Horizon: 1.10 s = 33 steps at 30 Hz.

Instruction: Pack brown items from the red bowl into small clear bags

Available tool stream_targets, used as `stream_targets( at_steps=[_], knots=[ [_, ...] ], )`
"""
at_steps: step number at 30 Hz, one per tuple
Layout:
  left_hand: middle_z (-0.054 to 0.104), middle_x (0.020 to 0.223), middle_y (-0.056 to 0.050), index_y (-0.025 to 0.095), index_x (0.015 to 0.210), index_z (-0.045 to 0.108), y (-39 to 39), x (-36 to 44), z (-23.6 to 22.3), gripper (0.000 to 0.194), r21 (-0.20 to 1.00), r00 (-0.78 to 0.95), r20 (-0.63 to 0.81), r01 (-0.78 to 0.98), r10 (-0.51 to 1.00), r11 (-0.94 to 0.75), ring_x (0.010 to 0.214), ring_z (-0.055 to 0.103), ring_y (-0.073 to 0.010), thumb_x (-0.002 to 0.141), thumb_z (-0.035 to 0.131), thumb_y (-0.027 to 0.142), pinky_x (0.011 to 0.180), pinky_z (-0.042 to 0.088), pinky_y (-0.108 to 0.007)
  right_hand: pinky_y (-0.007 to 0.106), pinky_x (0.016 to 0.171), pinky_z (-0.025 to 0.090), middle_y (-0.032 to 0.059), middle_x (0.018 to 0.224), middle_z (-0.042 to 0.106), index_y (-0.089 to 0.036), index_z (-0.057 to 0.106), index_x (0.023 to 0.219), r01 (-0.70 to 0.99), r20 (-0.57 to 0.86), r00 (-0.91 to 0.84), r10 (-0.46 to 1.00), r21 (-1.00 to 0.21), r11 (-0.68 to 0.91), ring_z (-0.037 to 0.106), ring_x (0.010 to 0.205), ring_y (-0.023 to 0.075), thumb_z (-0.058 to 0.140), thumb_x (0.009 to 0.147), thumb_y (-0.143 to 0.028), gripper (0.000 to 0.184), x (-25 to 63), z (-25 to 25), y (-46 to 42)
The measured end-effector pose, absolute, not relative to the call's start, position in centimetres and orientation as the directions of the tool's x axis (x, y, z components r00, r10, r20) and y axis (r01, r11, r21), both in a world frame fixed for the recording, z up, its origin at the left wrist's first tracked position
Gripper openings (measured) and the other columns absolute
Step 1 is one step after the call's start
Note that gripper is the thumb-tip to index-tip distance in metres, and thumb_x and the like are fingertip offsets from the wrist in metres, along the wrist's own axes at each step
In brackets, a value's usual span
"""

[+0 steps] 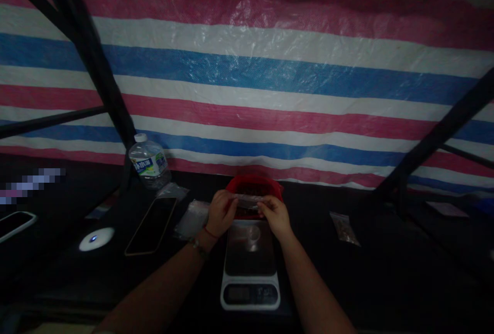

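Note:
Between my two hands a small clear plastic bag (247,200) is stretched out level. My left hand (223,213) pinches its left end, and my right hand (275,214) pinches the right end. Behind the bag stands a red basket (257,180) with dark small pieces in it, partly covered by my hands. Below my hands lies a white kitchen scale (250,277) with a dark plate. On that plate sits a small clear round cup (252,234). A stack of clear plastic bags (194,218) is beside my left wrist.
A filled small bag (345,228) lies on the black table to the right. Leftward are a phone (152,226), a white oval device (96,239) and a large clear bottle (150,163). Dark metal poles (98,71) slant in front of a striped tarp (262,66).

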<state>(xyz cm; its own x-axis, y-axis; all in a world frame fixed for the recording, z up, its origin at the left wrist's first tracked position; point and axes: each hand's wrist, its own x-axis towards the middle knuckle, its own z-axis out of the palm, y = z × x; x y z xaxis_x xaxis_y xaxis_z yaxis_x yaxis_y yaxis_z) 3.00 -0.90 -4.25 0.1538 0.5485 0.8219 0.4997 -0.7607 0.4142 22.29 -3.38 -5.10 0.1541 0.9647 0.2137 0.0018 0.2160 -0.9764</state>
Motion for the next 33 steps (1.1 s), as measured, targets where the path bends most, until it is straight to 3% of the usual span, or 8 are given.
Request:
stream_targets(
  at_steps=[5, 10, 14, 17, 20, 25, 29, 33],
  knots=[
    [0.062, 0.084, -0.004, 0.018, 0.09, 0.061, -0.6, 3.5, -4.8, 0.014, 0.568, -0.005, 0.771, 0.458, 0.636, -0.684, 0.081, 0.056, -0.017, 0.087, 0.048, 0.023, 0.077, 0.045, -0.031, 0.02, 0.036, 0.034, -0.0045, 0.05, 0.054, -0.018, 0.063, 0.082, 0.102, 0.209, 0.209, 0.955, -0.976, 0.192, 0.046, 0.036, 0.0088, 0.065, 0.072, -0.042, 0.027, 22.6, -5.1, -3.3],
    [0.053, 0.073, 0.0, 0.018, 0.072, 0.052, 0.1, 1.8, -2.1, 0.011, 0.75, -0.344, 0.649, 0.142, 0.679, -0.646, 0.069, 0.051, -0.0136, 0.079, 0.042, 0.019, 0.065, 0.043, -0.024, 0.021, 0.037, 0.037, 0.0012, 0.067, 0.064, -0.017, 0.063, 0.087, 0.07, 0.24, 0.253, 0.937, -0.971, 0.23, 0.048, 0.04, 0.0086, 0.061, 0.074, -0.043, 0.029, 23.0, -4.7, -3.3],
    [0.051, 0.064, 0.0, 0.018, 0.063, 0.05, 1.2, -3.4, 1.7, 0.014, 0.76, -0.112, 0.641, 0.232, 0.759, -0.608, 0.065, 0.049, -0.0144, 0.072, 0.039, 0.018, 0.063, 0.041, -0.025, 0.02, 0.036, 0.035, 0.001, 0.066, 0.063, -0.017, 0.063, 0.089, 0.046, 0.226, 0.25, 0.941, -0.974, 0.222, 0.047, 0.04, 0.0087, 0.059, 0.076, -0.042, 0.029, 23.2, -4.5, -3.4],
    [0.057, 0.069, -0.001, 0.017, 0.064, 0.057, 1.9, -7.0, 2.7, 0.016, 0.609, 0.406, 0.361, 0.579, 0.839, -0.542, 0.069, 0.053, -0.0164, 0.072, 0.043, 0.021, 0.066, 0.042, -0.027, 0.021, 0.038, 0.036, 0.0017, 0.067, 0.063, -0.016, 0.064, 0.089, 0.077, 0.235, 0.248, 0.94, -0.972, 0.222, 0.048, 0.041, 0.009, 0.059, 0.076, -0.041, 0.028, 23.4, -4.5, -3.4],
    [0.06, 0.072, -0.004, 0.017, 0.067, 0.061, 2.4, -8.6, 0.9, 0.022, 0.333, 0.549, 0.136, 0.758, 0.825, -0.56, 0.075, 0.056, -0.0187, 0.077, 0.042, 0.021, 0.074, 0.043, -0.03, 0.021, 0.042, 0.038, 0.0027, 0.069, 0.065, -0.017, 0.065, 0.089, 0.112, 0.268, 0.243, 0.932, -0.962, 0.247, 0.051, 0.046, 0.0104, 0.059, 0.077, -0.04, 0.027, 23.6, -4.5, -3.3],
    [0.062, 0.105, -0.013, 0.012, 0.101, 0.064, 2.3, -8.8, -3.6, 0.032, 0.102, 0.519, 0.172, 0.836, 0.837, -0.539, 0.101, 0.056, -0.0268, 0.072, 0.051, 0.017, 0.092, 0.042, -0.041, 0.022, 0.045, 0.04, 0.0026, 0.068, 0.065, -0.017, 0.066, 0.088, 0.097, 0.275, 0.266, 0.924, -0.961, 0.259, 0.054, 0.051, 0.0121, 0.059, 0.077, -0.038, 0.025, 23.9, -4.6, -3.1],
    [0.058, 0.121, -0.014, 0.013, 0.119, 0.057, 1.6, -8.5, -5.5, 0.043, 0.113, 0.461, 0.289, 0.854, 0.839, -0.508, 0.115, 0.051, -0.0265, 0.077, 0.047, 0.014, 0.102, 0.039, -0.043, 0.022, 0.045, 0.039, 0.0029, 0.069, 0.065, -0.016, 0.066, 0.088, 0.076, 0.262, 0.286, 0.922, -0.965, 0.251, 0.053, 0.051, 0.0117, 0.059, 0.077, -0.037, 0.025, 24.0, -4.3, -3.2],
    [0.056, 0.129, -0.014, 0.014, 0.119, 0.06, 1.4, -8.3, -7.4, 0.039, 0.13, 0.539, 0.192, 0.815, 0.82, -0.565, 0.122, 0.05, -0.0254, 0.086, 0.039, 0.017, 0.106, 0.037, -0.043, 0.022, 0.045, 0.039, 0.0019, 0.067, 0.063, -0.016, 0.065, 0.087, 0.043, 0.246, 0.287, 0.926, -0.969, 0.244, 0.051, 0.049, 0.0111, 0.059, 0.076, -0.038, 0.025, 24.0, -4.0, -3.3]
  ],
)
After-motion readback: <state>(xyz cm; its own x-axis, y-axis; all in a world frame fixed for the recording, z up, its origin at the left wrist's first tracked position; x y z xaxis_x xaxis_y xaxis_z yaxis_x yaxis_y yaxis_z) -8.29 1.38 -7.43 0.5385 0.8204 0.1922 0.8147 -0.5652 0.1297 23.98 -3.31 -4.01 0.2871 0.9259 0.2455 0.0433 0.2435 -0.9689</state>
